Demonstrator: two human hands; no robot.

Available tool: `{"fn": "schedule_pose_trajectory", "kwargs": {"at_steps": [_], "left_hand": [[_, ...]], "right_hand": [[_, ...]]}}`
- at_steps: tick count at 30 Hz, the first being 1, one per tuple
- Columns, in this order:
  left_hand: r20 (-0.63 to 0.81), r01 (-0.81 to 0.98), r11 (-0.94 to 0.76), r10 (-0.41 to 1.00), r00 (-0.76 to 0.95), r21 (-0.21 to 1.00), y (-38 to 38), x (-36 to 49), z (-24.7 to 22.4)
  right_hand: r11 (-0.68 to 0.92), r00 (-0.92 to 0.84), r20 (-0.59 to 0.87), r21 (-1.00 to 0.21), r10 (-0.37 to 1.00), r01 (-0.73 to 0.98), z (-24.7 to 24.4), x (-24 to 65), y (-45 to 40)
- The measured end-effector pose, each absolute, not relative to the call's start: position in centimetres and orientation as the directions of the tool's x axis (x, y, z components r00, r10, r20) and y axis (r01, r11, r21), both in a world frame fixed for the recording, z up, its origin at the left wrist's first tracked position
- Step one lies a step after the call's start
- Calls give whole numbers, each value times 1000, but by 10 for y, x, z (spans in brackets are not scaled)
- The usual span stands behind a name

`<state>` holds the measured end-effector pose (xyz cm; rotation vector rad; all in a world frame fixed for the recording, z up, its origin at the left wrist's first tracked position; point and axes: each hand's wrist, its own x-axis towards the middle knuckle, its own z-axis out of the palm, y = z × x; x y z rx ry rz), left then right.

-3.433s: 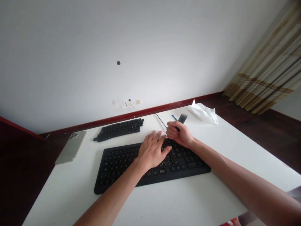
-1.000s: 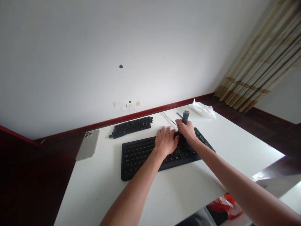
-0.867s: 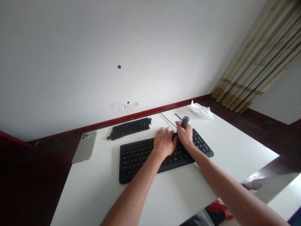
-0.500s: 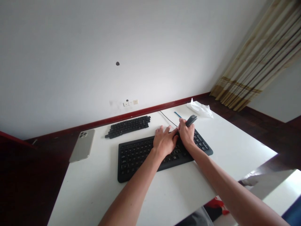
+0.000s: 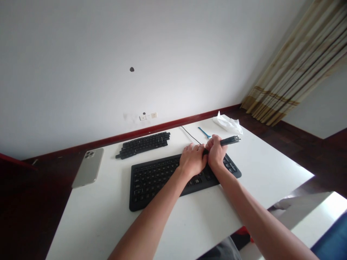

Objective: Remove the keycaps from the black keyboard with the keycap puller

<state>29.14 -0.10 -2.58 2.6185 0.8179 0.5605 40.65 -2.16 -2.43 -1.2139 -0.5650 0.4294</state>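
A black keyboard base (image 5: 154, 177) lies on the white table, its key positions mostly without caps. My right hand (image 5: 216, 153) is closed around a dark-handled tool (image 5: 230, 140) over the right part of the base; the handle's end sticks out to the right, and the working end is hidden between my hands. Against it, my left hand (image 5: 192, 159) rests on the upper edge of the base, its thumb and fingers close to the tool's hidden end; what they pinch, if anything, cannot be made out. Behind the base sits a group of black keycaps (image 5: 145, 145).
A phone (image 5: 89, 168) lies face down at the table's left edge. A thin black cable (image 5: 191, 135) runs behind the keyboard. Beyond my right hand are a blue tool (image 5: 204, 132) and a crumpled white bag (image 5: 228, 124). The white table (image 5: 271, 162) stands near a wall.
The tool's handle has tilted down to the right as my right hand turned. My left hand's fingers have drawn in closer to my right hand. The view has shifted slightly.
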Motion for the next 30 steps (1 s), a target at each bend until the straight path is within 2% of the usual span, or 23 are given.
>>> {"fn": "schedule_pose_trajectory", "kwargs": {"at_steps": [2, 4, 16, 20, 24, 30], "left_hand": [[286, 420, -777, 584, 760, 469, 5, 287, -25], [294, 402, -762, 592, 751, 507, 9, 284, -24], [298, 430, -760, 608, 736, 487, 7, 285, -21], [271, 486, -681, 694, 667, 548, 7, 290, -22], [280, 488, -606, 761, 585, 629, 6, 298, -26], [306, 372, -547, 785, 538, 750, 13, 299, -26]], "right_hand": [[416, 812, 182, -906, 554, -81, -21, 406, -21], [465, 801, 172, -874, 573, -144, -19, 405, -20], [471, 792, -26, -791, 610, -389, -5, 406, -22], [463, 751, -79, -743, 656, -483, -2, 410, -23], [446, 751, -72, -766, 656, -463, -1, 411, -23], [417, 740, 67, -858, 669, -299, -3, 409, -24]]}}
